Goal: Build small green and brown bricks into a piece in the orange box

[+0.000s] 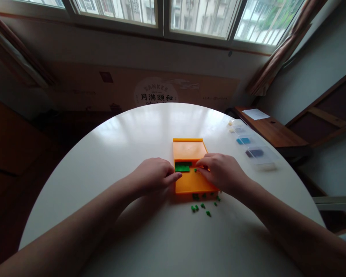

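Head view: an orange tray (192, 184) lies on the round white counter (118, 154), with a green studded block (182, 168) inside by its left edge. The left hand (157, 173) is loosely curled, thumb over that edge; whether it grips the tray, I cannot tell. The right hand (223, 169) reaches over the tray's right edge, thumb and forefinger nearly together at a small green piece (195, 169); whether they pinch it is unclear. Loose green pieces (208, 213) lie near the tray's near edge. Clear boxes (266, 156) stand toward the counter's right edge.
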`<state>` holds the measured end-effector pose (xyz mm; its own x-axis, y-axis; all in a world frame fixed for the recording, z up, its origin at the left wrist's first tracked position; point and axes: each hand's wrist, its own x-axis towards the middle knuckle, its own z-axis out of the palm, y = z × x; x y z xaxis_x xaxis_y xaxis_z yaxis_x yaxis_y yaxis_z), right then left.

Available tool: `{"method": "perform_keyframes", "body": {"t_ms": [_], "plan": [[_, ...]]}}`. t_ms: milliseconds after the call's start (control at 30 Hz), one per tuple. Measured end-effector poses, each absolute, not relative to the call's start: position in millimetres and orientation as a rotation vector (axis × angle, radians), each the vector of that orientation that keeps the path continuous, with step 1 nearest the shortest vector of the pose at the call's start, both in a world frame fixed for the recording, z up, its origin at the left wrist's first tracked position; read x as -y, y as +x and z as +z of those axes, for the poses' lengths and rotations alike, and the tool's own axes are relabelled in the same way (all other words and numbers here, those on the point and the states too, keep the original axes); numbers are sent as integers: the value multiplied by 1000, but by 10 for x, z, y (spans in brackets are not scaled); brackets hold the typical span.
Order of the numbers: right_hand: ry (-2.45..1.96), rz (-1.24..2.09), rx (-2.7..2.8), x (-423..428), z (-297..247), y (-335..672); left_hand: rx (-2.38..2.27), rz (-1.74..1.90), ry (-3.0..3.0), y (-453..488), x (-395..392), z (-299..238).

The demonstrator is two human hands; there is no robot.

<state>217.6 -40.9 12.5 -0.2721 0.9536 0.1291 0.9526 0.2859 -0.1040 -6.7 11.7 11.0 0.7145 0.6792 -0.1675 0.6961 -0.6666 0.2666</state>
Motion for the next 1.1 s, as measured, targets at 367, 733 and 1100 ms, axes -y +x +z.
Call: {"method": "perform_keyframes", "body": {"t_ms": [367, 733, 1100], "plan": [[-1634, 115, 2422, 454, 82, 2233, -1077, -71, 2601, -61, -104, 126], [-1625, 137, 2404, 436, 41, 2170, -1063, -47, 2615, -74, -115, 101], [-1639, 99, 2398, 444, 9, 2142, -1066, -39, 2612, -76, -103, 90]]}}
